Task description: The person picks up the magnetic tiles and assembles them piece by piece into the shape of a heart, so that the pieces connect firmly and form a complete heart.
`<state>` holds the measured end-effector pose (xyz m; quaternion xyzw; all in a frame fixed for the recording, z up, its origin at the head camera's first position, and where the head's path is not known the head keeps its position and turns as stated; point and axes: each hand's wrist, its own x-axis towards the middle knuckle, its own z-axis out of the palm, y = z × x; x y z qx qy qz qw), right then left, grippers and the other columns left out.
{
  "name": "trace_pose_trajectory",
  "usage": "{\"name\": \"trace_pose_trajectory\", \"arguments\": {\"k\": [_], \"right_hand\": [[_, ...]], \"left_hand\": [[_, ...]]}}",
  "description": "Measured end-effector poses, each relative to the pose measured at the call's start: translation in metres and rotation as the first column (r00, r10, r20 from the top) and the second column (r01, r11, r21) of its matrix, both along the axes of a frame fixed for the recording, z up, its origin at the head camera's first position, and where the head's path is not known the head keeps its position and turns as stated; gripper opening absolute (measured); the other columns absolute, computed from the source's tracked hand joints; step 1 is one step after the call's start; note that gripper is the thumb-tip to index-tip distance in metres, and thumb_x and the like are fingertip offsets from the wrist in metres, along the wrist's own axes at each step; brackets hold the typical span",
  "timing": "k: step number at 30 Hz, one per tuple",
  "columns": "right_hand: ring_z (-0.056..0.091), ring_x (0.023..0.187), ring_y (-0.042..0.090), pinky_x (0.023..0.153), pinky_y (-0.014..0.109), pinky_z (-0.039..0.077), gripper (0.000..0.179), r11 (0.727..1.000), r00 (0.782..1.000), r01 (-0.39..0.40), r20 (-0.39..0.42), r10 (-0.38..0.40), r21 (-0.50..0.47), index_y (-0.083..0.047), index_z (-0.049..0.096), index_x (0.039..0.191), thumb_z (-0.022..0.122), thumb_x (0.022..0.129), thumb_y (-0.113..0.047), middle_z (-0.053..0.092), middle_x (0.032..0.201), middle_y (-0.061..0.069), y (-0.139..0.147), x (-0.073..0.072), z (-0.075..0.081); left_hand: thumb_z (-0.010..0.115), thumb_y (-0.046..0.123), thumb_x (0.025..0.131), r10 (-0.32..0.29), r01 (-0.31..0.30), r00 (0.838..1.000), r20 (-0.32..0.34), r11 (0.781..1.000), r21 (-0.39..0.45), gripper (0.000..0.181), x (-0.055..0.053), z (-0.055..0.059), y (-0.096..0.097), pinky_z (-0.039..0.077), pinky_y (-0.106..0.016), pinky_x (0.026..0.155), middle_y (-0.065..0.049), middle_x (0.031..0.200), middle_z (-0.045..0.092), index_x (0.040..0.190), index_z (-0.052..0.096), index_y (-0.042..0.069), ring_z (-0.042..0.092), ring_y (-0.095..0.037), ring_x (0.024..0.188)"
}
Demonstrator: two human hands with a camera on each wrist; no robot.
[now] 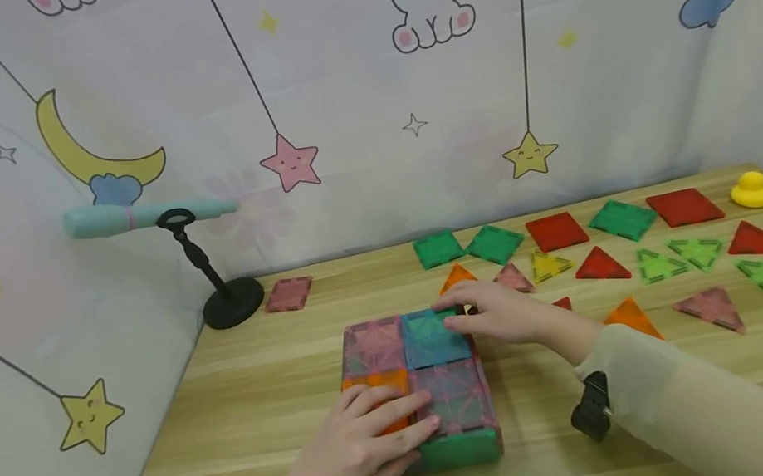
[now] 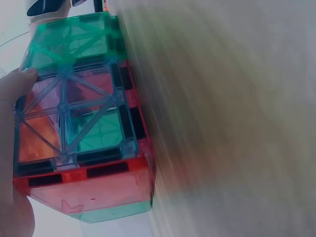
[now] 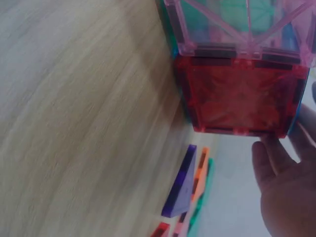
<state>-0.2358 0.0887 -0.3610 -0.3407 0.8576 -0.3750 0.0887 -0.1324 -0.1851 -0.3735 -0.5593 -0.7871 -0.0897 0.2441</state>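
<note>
A low box built of translucent magnetic tiles (image 1: 460, 450) stands on the table in the head view. Its top shows a pink tile (image 1: 373, 345), a blue tile (image 1: 438, 346), an orange tile (image 1: 392, 382) and a purplish tile (image 1: 463, 397). My left hand (image 1: 352, 449) rests on the near left part, fingers spread over the orange and purplish tiles. At the far right corner, fingertips of my right hand (image 1: 508, 316) touch the blue tile. In the right wrist view, those fingers lie along the edge of a red side tile (image 3: 242, 96).
Loose tiles lie to the right and back, among them a red square (image 1: 556, 231), a green square (image 1: 439, 248) and an orange triangle (image 1: 633, 318). A pink square (image 1: 288, 294) lies by a black stand (image 1: 233, 302). A yellow duck (image 1: 751, 190) sits back right.
</note>
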Motion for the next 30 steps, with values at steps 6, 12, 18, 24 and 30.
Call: {"name": "trace_pose_trajectory", "arguments": {"k": [6,12,18,24,30], "right_hand": [[0.049,0.117,0.027,0.096,0.046,0.041,0.043,1.0,1.0,-0.013,0.023,0.014,-0.022,-0.011,0.053,0.133,0.055,0.095,-0.031,0.05,0.133,0.009,0.004,0.0,-0.001],[0.041,0.126,0.029,0.101,0.046,0.035,0.069,0.998,0.992,-0.019,0.124,0.026,-0.056,-0.006,0.034,0.144,0.061,0.09,-0.04,0.04,0.141,0.013,0.008,0.004,-0.008],[0.02,0.138,0.034,0.105,0.048,0.029,0.108,0.981,0.958,-0.081,0.259,0.125,-0.175,-0.011,0.0,0.151,0.074,0.078,-0.043,0.014,0.153,0.013,0.017,0.019,-0.024],[0.013,0.14,0.031,0.106,0.048,0.027,0.121,0.957,0.952,-0.129,0.237,0.193,-0.259,-0.011,-0.005,0.151,0.073,0.069,-0.055,0.008,0.155,0.009,0.016,0.023,-0.034],[0.015,0.14,0.031,0.104,0.045,0.03,0.119,0.968,0.97,-0.092,0.201,0.14,-0.232,-0.009,-0.003,0.151,0.072,0.069,-0.052,0.005,0.155,0.013,0.004,0.017,-0.034]], "left_hand": [[0.077,0.031,0.076,0.015,-0.015,1.0,-0.025,1.0,-0.025,0.056,-0.002,0.001,0.0,0.041,-0.038,0.088,0.001,0.132,0.054,0.129,0.06,0.022,0.052,-0.02,0.111],[0.074,0.035,0.079,0.036,-0.036,0.999,-0.007,0.999,-0.035,0.054,-0.003,-0.001,-0.001,0.041,-0.038,0.089,-0.001,0.134,0.052,0.13,0.059,0.024,0.051,-0.021,0.115],[0.068,0.039,0.085,0.042,-0.041,0.999,0.02,0.998,-0.038,0.049,-0.004,-0.004,-0.001,0.04,-0.039,0.092,0.0,0.136,0.05,0.131,0.057,0.025,0.047,-0.021,0.12],[0.068,0.037,0.085,0.03,-0.03,0.999,0.011,0.999,-0.025,0.049,-0.005,-0.003,-0.002,0.041,-0.041,0.091,-0.002,0.135,0.051,0.131,0.057,0.024,0.048,-0.022,0.119],[0.06,0.034,0.091,0.04,-0.041,0.999,0.014,0.999,0.006,0.04,-0.01,-0.004,-0.012,0.041,-0.043,0.091,-0.006,0.134,0.053,0.129,0.06,0.02,0.049,-0.025,0.119]]}}
